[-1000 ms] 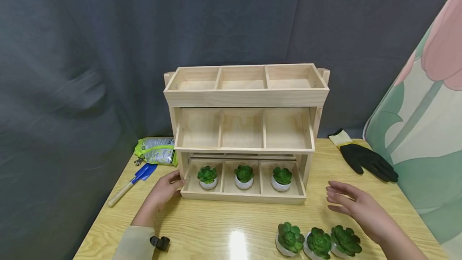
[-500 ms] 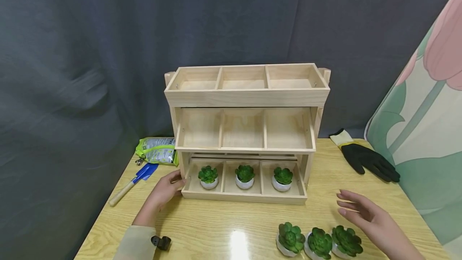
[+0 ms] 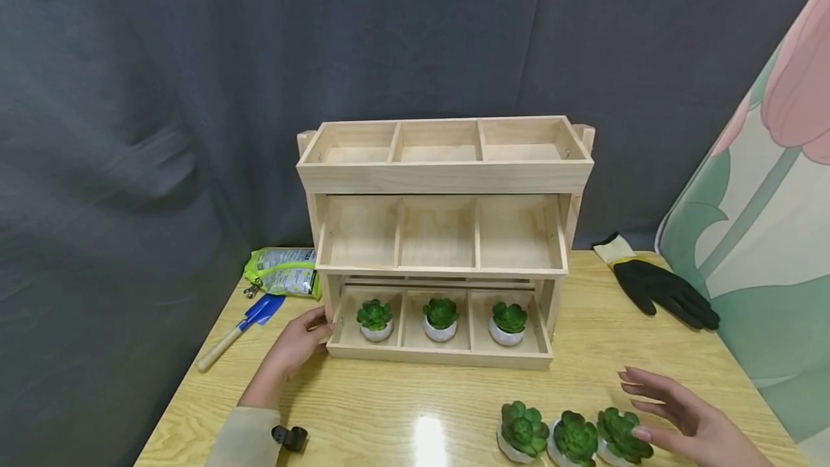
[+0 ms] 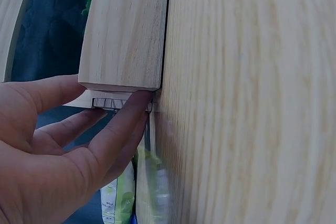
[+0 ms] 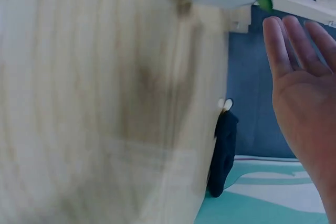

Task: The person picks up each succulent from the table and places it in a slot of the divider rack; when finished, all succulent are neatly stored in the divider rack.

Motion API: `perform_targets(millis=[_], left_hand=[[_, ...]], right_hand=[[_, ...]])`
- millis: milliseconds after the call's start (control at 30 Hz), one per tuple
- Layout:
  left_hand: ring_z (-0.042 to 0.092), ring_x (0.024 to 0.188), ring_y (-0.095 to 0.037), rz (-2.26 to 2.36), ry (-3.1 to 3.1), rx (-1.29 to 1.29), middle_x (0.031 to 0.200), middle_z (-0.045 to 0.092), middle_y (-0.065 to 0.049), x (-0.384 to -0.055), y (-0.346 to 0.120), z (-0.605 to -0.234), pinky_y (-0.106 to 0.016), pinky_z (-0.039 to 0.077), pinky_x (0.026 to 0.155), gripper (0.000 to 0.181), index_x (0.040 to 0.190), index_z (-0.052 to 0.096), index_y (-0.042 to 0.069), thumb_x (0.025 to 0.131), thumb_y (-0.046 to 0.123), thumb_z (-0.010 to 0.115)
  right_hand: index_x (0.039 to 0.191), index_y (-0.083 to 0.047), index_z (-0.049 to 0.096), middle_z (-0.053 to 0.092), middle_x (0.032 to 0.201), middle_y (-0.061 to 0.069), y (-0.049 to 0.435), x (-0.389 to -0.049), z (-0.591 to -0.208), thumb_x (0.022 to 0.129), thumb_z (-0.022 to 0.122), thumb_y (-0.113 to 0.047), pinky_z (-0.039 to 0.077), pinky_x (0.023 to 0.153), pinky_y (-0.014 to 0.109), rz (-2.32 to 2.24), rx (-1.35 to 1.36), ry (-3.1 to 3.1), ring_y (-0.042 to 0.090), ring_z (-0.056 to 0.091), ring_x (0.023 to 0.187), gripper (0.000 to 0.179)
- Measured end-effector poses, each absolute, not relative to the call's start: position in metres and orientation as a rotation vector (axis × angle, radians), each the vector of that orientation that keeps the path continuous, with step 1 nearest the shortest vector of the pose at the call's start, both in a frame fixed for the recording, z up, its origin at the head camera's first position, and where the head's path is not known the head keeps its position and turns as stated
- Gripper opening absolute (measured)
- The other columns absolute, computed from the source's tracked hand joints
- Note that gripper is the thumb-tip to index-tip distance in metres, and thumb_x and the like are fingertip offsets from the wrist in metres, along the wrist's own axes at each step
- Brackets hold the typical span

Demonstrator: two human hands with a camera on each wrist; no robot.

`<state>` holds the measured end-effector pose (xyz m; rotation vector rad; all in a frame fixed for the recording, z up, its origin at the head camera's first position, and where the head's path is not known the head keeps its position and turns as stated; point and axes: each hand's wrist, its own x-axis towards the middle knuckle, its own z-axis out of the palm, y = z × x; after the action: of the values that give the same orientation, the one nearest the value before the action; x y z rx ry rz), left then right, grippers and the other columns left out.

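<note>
A three-tier wooden plant shelf (image 3: 444, 177) stands on the table, with three potted succulents (image 3: 440, 315) in its bottom tray, one per compartment. My left hand (image 3: 300, 343) grips the left end of that tray; in the left wrist view the thumb and fingers of the left hand (image 4: 79, 145) lie at opposite edges of the board end. Three more succulents in white pots stand in a row at the front right: a left one (image 3: 522, 429), a middle one (image 3: 574, 438) and a right one (image 3: 622, 435). My right hand (image 3: 681, 416), fingers parted and holding nothing, is beside the right one, its thumb overlapping the leaves.
A blue hand trowel (image 3: 241, 330) with a wooden handle lies left of the shelf, near a green and grey bag (image 3: 282, 271). On the right rests a black glove (image 3: 658, 287) with a white cuff. A dark curtain (image 3: 428, 34) hangs behind.
My right hand has moved toward the front and right, coming beside the right loose succulent. The left hand has stayed at the tray's left end.
</note>
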<state>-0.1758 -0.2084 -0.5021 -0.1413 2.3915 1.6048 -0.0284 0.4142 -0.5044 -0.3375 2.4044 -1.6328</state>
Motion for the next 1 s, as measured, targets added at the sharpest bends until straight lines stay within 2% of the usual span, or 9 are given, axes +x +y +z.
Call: perform_targets(millis=[133, 300, 367, 433, 533, 700, 1000], left_hand=[[0.051, 0.147, -0.051, 1.609, 2.387, -0.145, 0.166, 0.042, -0.029, -0.175, -0.208, -0.502, -0.056, 0.060, 0.110, 0.061, 0.166, 0.038, 0.005, 0.110, 0.021, 0.059], [0.052, 0.147, -0.051, 1.608, 2.386, -0.139, 0.165, 0.043, -0.029, -0.175, -0.208, -0.501, -0.057, 0.059, 0.110, 0.061, 0.166, 0.037, 0.005, 0.111, 0.021, 0.059], [0.052, 0.147, -0.051, 1.604, 2.388, -0.135, 0.165, 0.043, -0.029, -0.175, -0.208, -0.501, -0.057, 0.059, 0.110, 0.061, 0.166, 0.037, 0.006, 0.111, 0.021, 0.058], [0.052, 0.147, -0.051, 1.604, 2.390, -0.135, 0.165, 0.044, -0.029, -0.175, -0.208, -0.501, -0.057, 0.059, 0.110, 0.061, 0.166, 0.037, 0.005, 0.110, 0.021, 0.058], [0.052, 0.146, -0.051, 1.606, 2.388, -0.134, 0.164, 0.044, -0.029, -0.175, -0.208, -0.501, -0.057, 0.059, 0.110, 0.061, 0.166, 0.038, 0.005, 0.111, 0.020, 0.058], [0.052, 0.147, -0.050, 1.605, 2.385, -0.133, 0.163, 0.046, -0.029, -0.174, -0.208, -0.501, -0.057, 0.059, 0.111, 0.060, 0.166, 0.038, 0.005, 0.111, 0.020, 0.058], [0.052, 0.146, -0.050, 1.603, 2.389, -0.124, 0.162, 0.047, -0.029, -0.174, -0.208, -0.500, -0.057, 0.059, 0.111, 0.060, 0.166, 0.038, 0.006, 0.111, 0.020, 0.057]], right_hand=[[0.166, 0.000, 0.026, 0.046, 0.151, -0.041, 0.425, -0.029, -0.516, 0.107, 0.057, 0.002, 0.061, 0.096, 0.017, -1.612, -0.374, 2.308, -0.022, 0.051, 0.130, 0.067], [0.169, -0.014, 0.027, 0.047, 0.149, -0.043, 0.438, -0.032, -0.528, 0.108, 0.054, 0.000, 0.056, 0.101, 0.013, -1.634, -0.356, 2.108, -0.024, 0.050, 0.130, 0.068], [0.170, -0.015, 0.024, 0.048, 0.150, -0.042, 0.442, -0.033, -0.533, 0.109, 0.051, 0.002, 0.054, 0.103, 0.012, -1.649, -0.403, 2.037, -0.022, 0.050, 0.130, 0.069], [0.171, -0.009, 0.020, 0.047, 0.154, -0.039, 0.445, -0.034, -0.539, 0.109, 0.049, 0.005, 0.053, 0.105, 0.012, -1.658, -0.482, 1.997, -0.019, 0.050, 0.133, 0.070], [0.172, -0.017, 0.022, 0.046, 0.154, -0.040, 0.447, -0.035, -0.547, 0.107, 0.053, 0.005, 0.055, 0.101, 0.016, -1.602, -0.537, 2.033, -0.018, 0.049, 0.133, 0.076], [0.165, -0.040, 0.031, 0.042, 0.151, -0.043, 0.447, -0.035, -0.561, 0.104, 0.064, 0.000, 0.057, 0.095, 0.020, -1.479, -0.574, 2.198, -0.021, 0.045, 0.133, 0.080], [0.160, -0.042, 0.036, 0.040, 0.147, -0.048, 0.444, -0.035, -0.569, 0.101, 0.068, -0.001, 0.053, 0.090, 0.017, -1.486, -0.509, 2.225, -0.023, 0.043, 0.130, 0.079]])
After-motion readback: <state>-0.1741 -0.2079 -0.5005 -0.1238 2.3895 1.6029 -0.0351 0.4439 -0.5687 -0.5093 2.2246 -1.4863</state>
